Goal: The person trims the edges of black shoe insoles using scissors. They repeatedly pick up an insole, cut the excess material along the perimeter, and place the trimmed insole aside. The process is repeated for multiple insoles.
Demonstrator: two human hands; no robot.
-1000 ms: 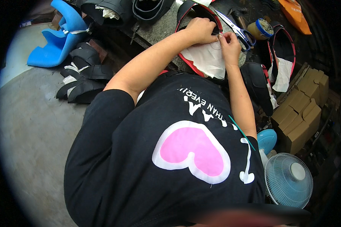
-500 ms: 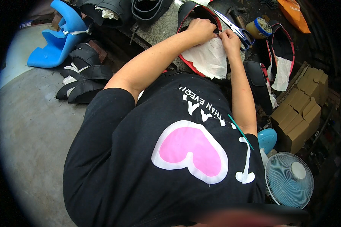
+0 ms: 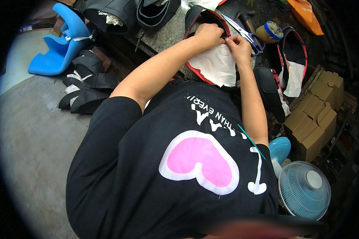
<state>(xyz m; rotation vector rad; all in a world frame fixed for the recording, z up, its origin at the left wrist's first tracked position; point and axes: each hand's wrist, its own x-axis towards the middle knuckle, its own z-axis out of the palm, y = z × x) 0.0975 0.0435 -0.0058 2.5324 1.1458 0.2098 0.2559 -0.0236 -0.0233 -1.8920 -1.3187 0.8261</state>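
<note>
In front of me lies a black shoe upper with red edging (image 3: 199,71), its white lining cloth (image 3: 215,65) spread toward me. My left hand (image 3: 208,36) is closed on the upper near its opening, with the fingers bent and partly hidden. Beside it my right hand (image 3: 239,47) has thumb and forefinger pinched together at the edge of the lining; what is between them is too small to make out. A thin dark loop, perhaps thread, shows on the cloth. Just right of the upper lie scissors (image 3: 246,36) with blue-rimmed handles.
A blue-rimmed jar (image 3: 270,32) stands beyond the scissors. More black shoe uppers (image 3: 293,47) lie at right, others (image 3: 87,75) at left near a blue foam piece (image 3: 64,44). Cardboard boxes (image 3: 313,119) and a fan (image 3: 305,189) stand at my right; an orange bag (image 3: 305,16) is far right.
My right hand has shifted slightly left and its fingers have turned in toward my left hand. The left hand stays at the upper, and the view has shifted a little.
</note>
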